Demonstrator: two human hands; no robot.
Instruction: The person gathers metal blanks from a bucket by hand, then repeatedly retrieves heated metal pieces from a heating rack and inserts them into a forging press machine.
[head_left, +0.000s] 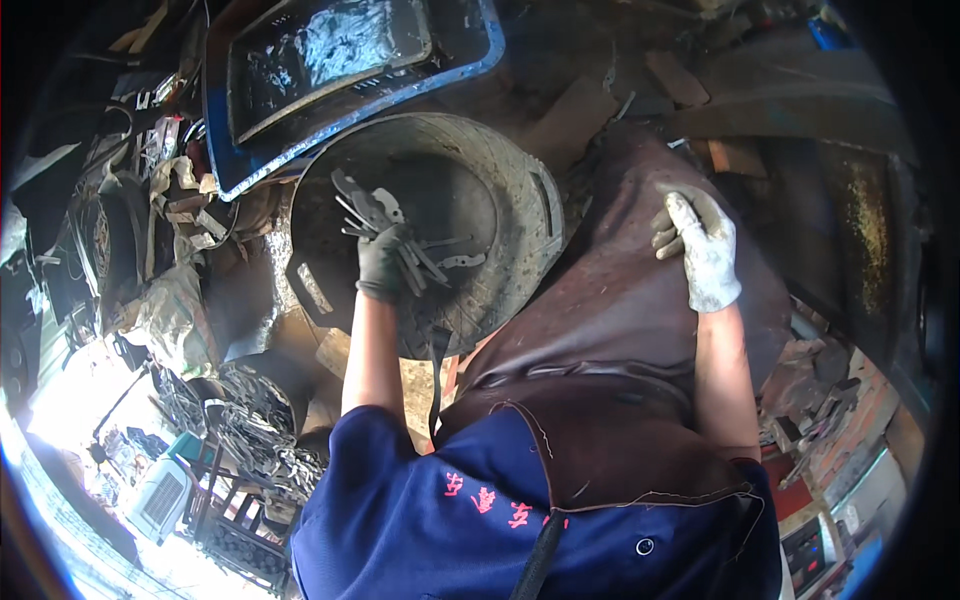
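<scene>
My left hand, in a dark glove, is closed round a bunch of flat grey metal pieces, which fan out above and below the fingers. It is over a round, worn tub with slots in its wall. Inside the tub, a few loose metal pieces lie to the right of this hand; their exact kind I cannot tell. My right hand, in a whitish glove with grey fingers, rests over the brown leather apron on my leg. Its fingers are loosely bent and apart, with nothing visible in them.
Beyond the tub stands a blue-rimmed rectangular container with shiny wet-looking contents. On the left are a crumpled plastic sack and a heap of thin metal scrap. A dark stained metal surface rises at the right. Bricks lie lower right.
</scene>
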